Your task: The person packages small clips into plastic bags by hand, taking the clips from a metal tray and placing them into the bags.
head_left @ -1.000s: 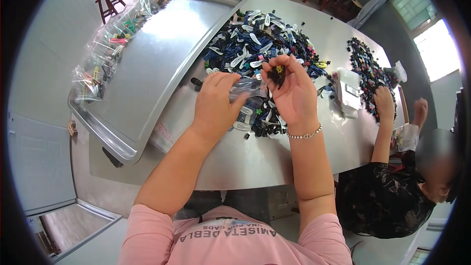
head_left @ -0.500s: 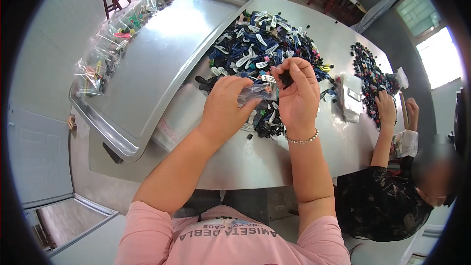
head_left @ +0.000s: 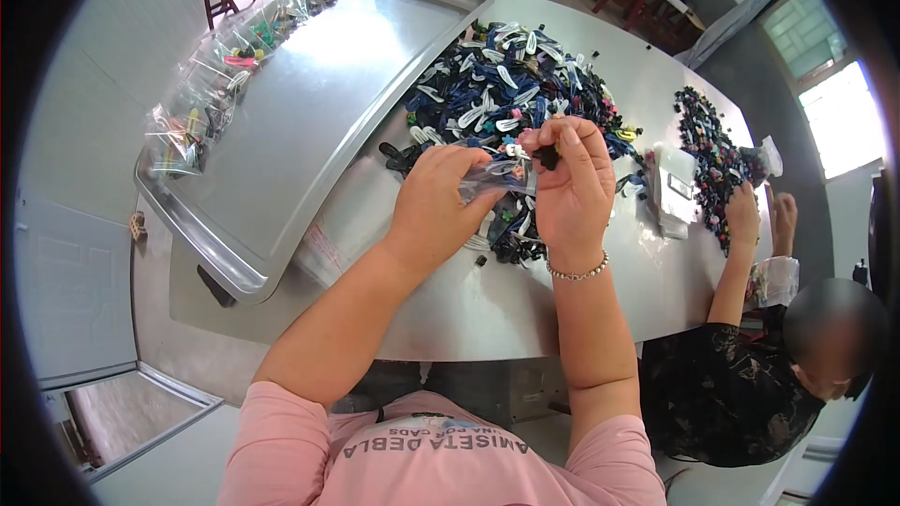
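Observation:
My left hand (head_left: 433, 201) pinches a small clear plastic bag (head_left: 489, 178) by its side, with its mouth turned toward my right hand. A few light-coloured pieces show at the bag's far end. Right beside that end, my right hand (head_left: 579, 189) is closed with its fingertips curled around small black hair clips (head_left: 546, 157); a yellowish bit shows near the fingertips. Beyond both hands spreads a heap of hair clips (head_left: 506, 75), mostly navy, black and white, on the metal table (head_left: 450, 309). Part of the heap lies hidden behind my hands.
A large metal tray (head_left: 309, 122) fills the left, with filled clear bags (head_left: 192, 126) along its far-left edge. Right of the heap lies a stack of flat bags (head_left: 673, 189). A co-worker's hand (head_left: 742, 215) reaches into a second heap (head_left: 705, 150).
My right fingers have shifted slightly around the black clips, beside the bag. My left hand keeps its hold. The co-worker's hands have moved a little.

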Tool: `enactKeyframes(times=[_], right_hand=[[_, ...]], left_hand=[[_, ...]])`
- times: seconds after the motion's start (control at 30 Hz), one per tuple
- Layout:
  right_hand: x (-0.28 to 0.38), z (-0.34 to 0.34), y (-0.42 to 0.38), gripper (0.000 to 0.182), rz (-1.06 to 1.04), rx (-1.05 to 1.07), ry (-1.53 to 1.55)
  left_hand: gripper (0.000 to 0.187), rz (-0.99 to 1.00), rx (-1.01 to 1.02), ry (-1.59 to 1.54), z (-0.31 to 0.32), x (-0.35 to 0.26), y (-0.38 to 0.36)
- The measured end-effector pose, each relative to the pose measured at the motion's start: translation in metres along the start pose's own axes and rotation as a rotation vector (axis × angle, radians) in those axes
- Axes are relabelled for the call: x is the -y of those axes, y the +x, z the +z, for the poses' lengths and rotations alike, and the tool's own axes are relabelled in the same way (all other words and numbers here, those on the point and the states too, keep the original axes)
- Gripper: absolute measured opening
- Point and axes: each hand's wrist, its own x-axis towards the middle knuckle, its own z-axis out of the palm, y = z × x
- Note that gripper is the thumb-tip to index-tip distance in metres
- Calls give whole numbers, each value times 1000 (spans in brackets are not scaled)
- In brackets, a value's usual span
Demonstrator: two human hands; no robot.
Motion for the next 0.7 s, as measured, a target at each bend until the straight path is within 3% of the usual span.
enactKeyframes(times=[0.3, 0.47, 0.53, 0.57, 0.63, 0.7], right_hand=[[0, 0, 0, 14, -22, 72, -11], [13, -10, 7, 12, -80, -69, -62], [23, -19, 12, 12, -55, -120, -102], [27, -24, 14, 11, -30, -171, -141], [32, -34, 19, 11, -12, -174, -160], [35, -41, 21, 10, 120, -150, -339]], left_hand=[[36, -14, -16, -33, 1, 1, -1], [37, -100, 27, -86, -1, 2, 1], [35, -332, -1, -517, -1, 3, 3], [35, -331, 0, -518, -2, 3, 4], [34, -316, -101, -873, -10, -3, 9], [35, -304, -87, -886, -13, -1, 11]])
